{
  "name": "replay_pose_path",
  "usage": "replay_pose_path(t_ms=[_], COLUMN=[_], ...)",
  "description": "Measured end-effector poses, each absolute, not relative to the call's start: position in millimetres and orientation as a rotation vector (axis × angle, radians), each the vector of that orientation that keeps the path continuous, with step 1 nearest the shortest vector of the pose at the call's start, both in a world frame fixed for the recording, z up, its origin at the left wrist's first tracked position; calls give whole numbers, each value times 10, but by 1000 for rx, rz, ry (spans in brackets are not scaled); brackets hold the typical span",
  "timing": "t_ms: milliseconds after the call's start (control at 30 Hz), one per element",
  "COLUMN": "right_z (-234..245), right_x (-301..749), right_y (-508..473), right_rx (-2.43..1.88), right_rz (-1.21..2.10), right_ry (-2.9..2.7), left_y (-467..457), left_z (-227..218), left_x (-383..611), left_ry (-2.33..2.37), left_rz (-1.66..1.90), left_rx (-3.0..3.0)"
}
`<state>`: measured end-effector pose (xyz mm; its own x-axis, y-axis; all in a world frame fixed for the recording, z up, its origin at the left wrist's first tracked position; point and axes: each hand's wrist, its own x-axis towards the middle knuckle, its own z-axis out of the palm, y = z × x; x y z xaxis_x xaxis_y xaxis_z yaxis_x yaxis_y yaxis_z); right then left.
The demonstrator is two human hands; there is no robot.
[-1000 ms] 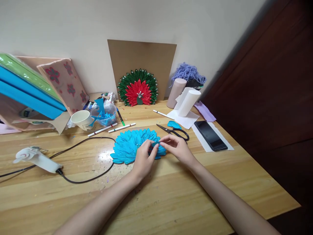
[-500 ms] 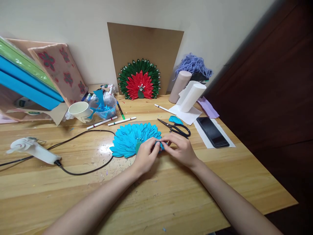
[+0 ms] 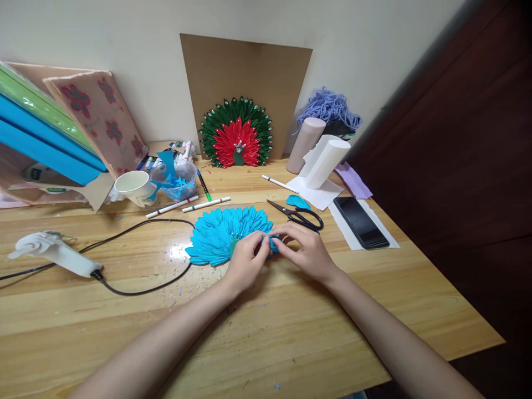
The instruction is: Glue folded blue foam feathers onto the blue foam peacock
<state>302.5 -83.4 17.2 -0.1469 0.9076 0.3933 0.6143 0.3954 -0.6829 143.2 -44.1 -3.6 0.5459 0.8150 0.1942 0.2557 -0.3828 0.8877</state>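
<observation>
A blue paper peacock lies on the wooden table, its fan made of many layered petals around a green body. At its right side, my left hand pinches a small blue paper petal between thumb and forefinger. My right hand has its thumb and fingers closed on the other side of that same piece. The hands partly cover the petal and the right part of the fan. Black-handled scissors lie just beyond my right hand, beside loose blue petals.
On the left lie a white glue gun and its looping black cord. A paper cup, a tub of blue scraps and markers stand behind. A green-and-red peacock leans on cardboard. A phone lies right.
My right hand's fingers have parted slightly from the left, and more of the blue petal shows between the hands. The view has shifted a little.
</observation>
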Motion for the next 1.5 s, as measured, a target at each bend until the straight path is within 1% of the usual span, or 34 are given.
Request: replay_pose_path(t_ms=[100,167,300,467,767,867,933,1067,1333,1500], right_z=[177,165,153,206,146,148,158,177,193,196], right_x=[2991,2981,2989,3034,3145,3170,3175,3139,3052,3064], right_y=[-838,-835,-824,-819,-806,-804,-804,-813,-815,-808], right_rx=[-1398,-1412,-1435,-1399,-1225,-1210,-1210,-1222,-1404,-1375], right_rz=[681,763,783,589,-15,-142,-166,-29,533,640], right_ry=[-1677,-1591,-1545,-1678,-2101,-2192,-2204,-2109,-1711,-1682], left_y=[-458,-470,-479,-460,-436,-436,-434,-432,-460,-453], left_z=[-22,-15,-21,-37,-16,-2,0,-19,-53,-97], left_x=[1432,1434,1442,1446,1448,1447,1446,1445,1454,1453], left_ry=[868,852,840,826,805,800,801,805,793,797], left_rz=[812,808,788,775,758,754,758,776,807,822], left_rx=[1968,2019,2087,2048,1904,1873,1869,1889,2040,2096])
